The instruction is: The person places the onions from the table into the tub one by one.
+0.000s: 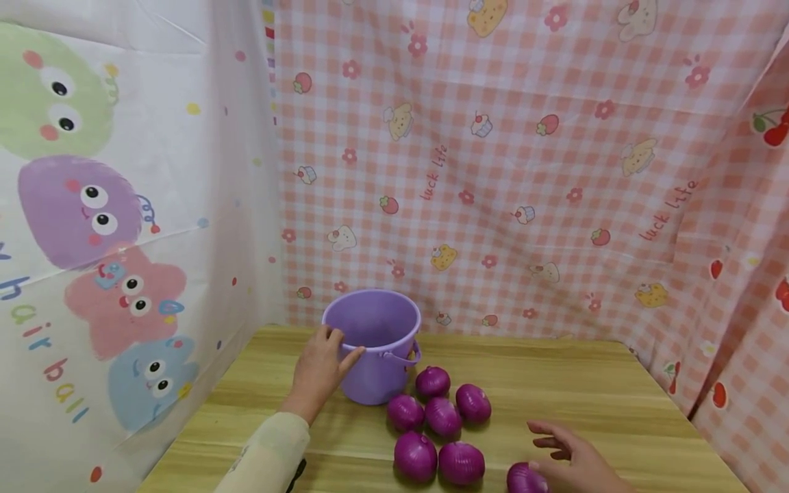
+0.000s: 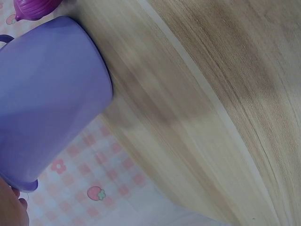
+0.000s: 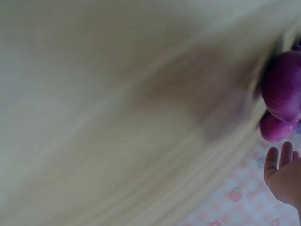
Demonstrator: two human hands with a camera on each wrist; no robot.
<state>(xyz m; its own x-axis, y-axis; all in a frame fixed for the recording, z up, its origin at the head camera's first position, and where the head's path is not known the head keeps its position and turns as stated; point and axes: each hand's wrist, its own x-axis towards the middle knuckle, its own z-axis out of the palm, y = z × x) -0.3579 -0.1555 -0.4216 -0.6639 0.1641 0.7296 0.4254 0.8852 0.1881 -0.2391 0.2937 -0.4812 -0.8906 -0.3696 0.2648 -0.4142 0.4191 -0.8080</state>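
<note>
A purple bucket (image 1: 376,373) stands upright on the wooden table, its handle hanging down on the right side. My left hand (image 1: 320,370) holds the bucket's rim at the front left; the bucket's floor is hidden. Close to its base, several red onions (image 1: 443,416) lie grouped together. One more red onion (image 1: 527,478) sits apart at the front edge of the head view. Over and beside that onion is my right hand (image 1: 570,455), fingers spread and thumb close to it; whether they touch I cannot tell. Onions (image 3: 284,87) also appear beyond the right hand's fingers (image 3: 286,153) in the right wrist view.
Pink checked cloth (image 1: 493,171) hangs behind the wood-grain table (image 1: 555,370). On the left is a white cloth (image 1: 228,205) with cartoon figures, and another patterned cloth (image 1: 752,329) closes off the right side.
</note>
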